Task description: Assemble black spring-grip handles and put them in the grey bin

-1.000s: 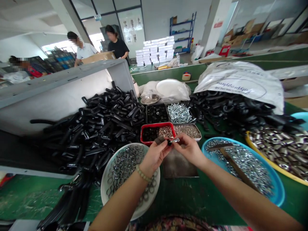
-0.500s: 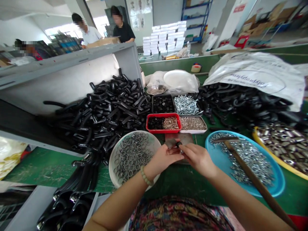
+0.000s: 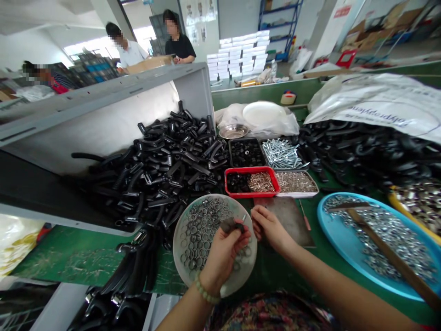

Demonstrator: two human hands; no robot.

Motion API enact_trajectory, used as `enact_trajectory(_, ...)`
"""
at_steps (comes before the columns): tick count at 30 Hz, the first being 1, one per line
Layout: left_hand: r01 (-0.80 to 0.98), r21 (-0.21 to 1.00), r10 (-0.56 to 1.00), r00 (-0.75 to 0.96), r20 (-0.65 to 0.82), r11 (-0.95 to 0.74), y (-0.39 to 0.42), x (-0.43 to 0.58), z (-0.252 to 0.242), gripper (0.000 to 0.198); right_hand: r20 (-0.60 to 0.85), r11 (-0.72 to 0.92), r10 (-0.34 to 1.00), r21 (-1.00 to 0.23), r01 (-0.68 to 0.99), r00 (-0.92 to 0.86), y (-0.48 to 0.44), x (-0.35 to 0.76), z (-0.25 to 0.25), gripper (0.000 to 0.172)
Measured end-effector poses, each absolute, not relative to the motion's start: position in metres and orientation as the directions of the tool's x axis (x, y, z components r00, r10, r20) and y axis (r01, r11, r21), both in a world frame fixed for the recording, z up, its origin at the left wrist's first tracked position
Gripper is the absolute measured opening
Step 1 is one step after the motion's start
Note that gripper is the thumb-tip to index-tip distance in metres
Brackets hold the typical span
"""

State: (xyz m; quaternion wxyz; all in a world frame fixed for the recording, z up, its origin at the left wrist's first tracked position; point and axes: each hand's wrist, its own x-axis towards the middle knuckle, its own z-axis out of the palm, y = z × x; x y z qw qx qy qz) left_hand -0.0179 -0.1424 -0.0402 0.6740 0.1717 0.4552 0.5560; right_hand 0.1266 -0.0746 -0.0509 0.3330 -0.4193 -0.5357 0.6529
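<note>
My left hand (image 3: 225,248), with a beaded bracelet at its wrist, is above the bowl of metal rings (image 3: 201,230). It grips a small dark part (image 3: 231,225) from which a thin silvery pin or bolt (image 3: 244,218) sticks up. Just to the right, apart from that part, my right hand (image 3: 270,227) is closed in a pinch; its fingers hide whatever may be in them. Under and beyond the right hand lies a flat metal plate (image 3: 292,220), with a thin red-handled tool (image 3: 305,216) along its right side.
A red tray (image 3: 253,195) holds black pieces and brass-coloured screws. Beside it are a white tray (image 3: 298,194) of small metal pieces and long silvery bolts (image 3: 280,154). A hammer (image 3: 389,243) lies across the blue basin (image 3: 322,225). Black curved handles (image 3: 172,156) spill from a grey crate (image 3: 195,82).
My hands have moved apart: the left, still holding the dark part, is now over the ring bowl, with the silvery pin visible. The view has shifted, so the table things appear farther right.
</note>
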Motion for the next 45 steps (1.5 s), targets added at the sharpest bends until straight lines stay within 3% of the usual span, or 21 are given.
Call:
enact_trajectory(2, -0.348, 0.914, 0.948, -0.154, -0.277, 0.211, -0.141, -0.023, -0.041, 0.025, -0.024, 0.064, 0.902, -0.980, 0.190, -0.431, -0.081, 0.123, -0.045, 0.023)
enact_trajectory(5, 0.068, 0.993, 0.994, -0.038, -0.098, 0.101, -0.138, -0.029, -0.037, 0.017, 0.137, 0.371, 0.804, -0.876, 0.308, -0.579, -0.092, 0.132, -0.040, 0.019)
enact_trajectory(8, 0.405, 0.914, 0.996, 0.088, -0.016, -0.021, -0.123, -0.039, -0.040, 0.020, 0.096, 0.226, 0.881, -0.946, 0.233, -0.464, -0.100, 0.151, -0.047, 0.019)
enact_trajectory(11, 0.699, 0.709, 0.995, 0.080, 0.053, -0.094, -0.097, -0.053, -0.054, 0.022, 0.021, 0.034, 0.949, -0.999, 0.036, -0.314, -0.107, 0.176, -0.059, 0.018)
enact_trajectory(13, 0.802, 0.583, 0.991, 0.124, 0.051, -0.130, -0.083, -0.058, -0.062, 0.016, 0.043, 0.051, 0.955, -0.998, 0.021, -0.293, -0.115, 0.195, -0.062, 0.015)
enact_trajectory(15, 0.826, 0.540, 0.987, 0.139, 0.078, -0.160, -0.075, -0.055, -0.064, 0.012, 0.107, 0.146, 0.945, -0.984, 0.104, -0.308, -0.124, 0.214, -0.060, 0.013)
enact_trajectory(17, 0.778, 0.616, 0.992, 0.085, 0.091, -0.123, -0.075, -0.041, -0.058, 0.010, 0.186, 0.276, 0.904, -0.941, 0.194, -0.385, -0.132, 0.231, -0.054, 0.017)
enact_trajectory(21, 0.372, 0.921, 0.968, 0.163, -0.190, 0.118, -0.091, 0.017, -0.033, 0.020, 0.308, 0.541, 0.736, -0.803, 0.250, -0.602, -0.138, 0.256, -0.042, 0.028)
enact_trajectory(24, 0.063, 0.948, 0.912, 0.260, -0.317, 0.312, -0.101, 0.071, -0.019, 0.025, 0.396, 0.605, 0.731, -0.752, 0.261, -0.555, -0.132, 0.276, -0.040, 0.036)
enact_trajectory(26, -0.019, 0.929, 0.894, 0.279, -0.350, 0.370, -0.097, 0.104, -0.012, 0.036, 0.447, 0.604, 0.767, -0.745, 0.283, -0.461, -0.128, 0.295, -0.044, 0.040)
enact_trajectory(28, -0.013, 0.932, 0.874, 0.353, -0.335, 0.362, -0.086, 0.134, -0.007, 0.044, 0.487, 0.599, 0.791, -0.741, 0.305, -0.372, -0.127, 0.318, -0.051, 0.038)
enact_trajectory(30, 0.057, 0.956, 0.837, 0.470, -0.281, 0.289, -0.071, 0.166, -0.007, 0.040, 0.510, 0.564, 0.826, -0.759, 0.326, -0.241, -0.130, 0.344, -0.062, 0.034)
enact_trajectory(33, 0.244, 0.969, 0.797, 0.580, -0.169, 0.028, -0.054, 0.219, -0.022, 0.019, 0.445, 0.399, 0.891, -0.863, 0.311, 0.089, -0.138, 0.381, -0.081, 0.028)
enact_trajectory(36, 0.449, 0.862, 0.798, 0.596, -0.092, -0.236, -0.051, 0.269, -0.051, 0.007, 0.339, 0.272, 0.884, -0.933, 0.234, 0.322, -0.145, 0.413, -0.090, 0.023)
enact_trajectory(39, 0.559, 0.758, 0.806, 0.587, -0.076, -0.336, -0.058, 0.299, -0.074, 0.005, 0.296, 0.240, 0.884, -0.951, 0.192, 0.361, -0.147, 0.434, -0.089, 0.020)
enact_trajectory(45, 0.571, 0.720, 0.795, 0.605, -0.043, -0.395, -0.073, 0.298, -0.083, 0.021, 0.289, 0.271, 0.911, -0.957, 0.101, 0.295, -0.146, 0.435, -0.082, 0.019)
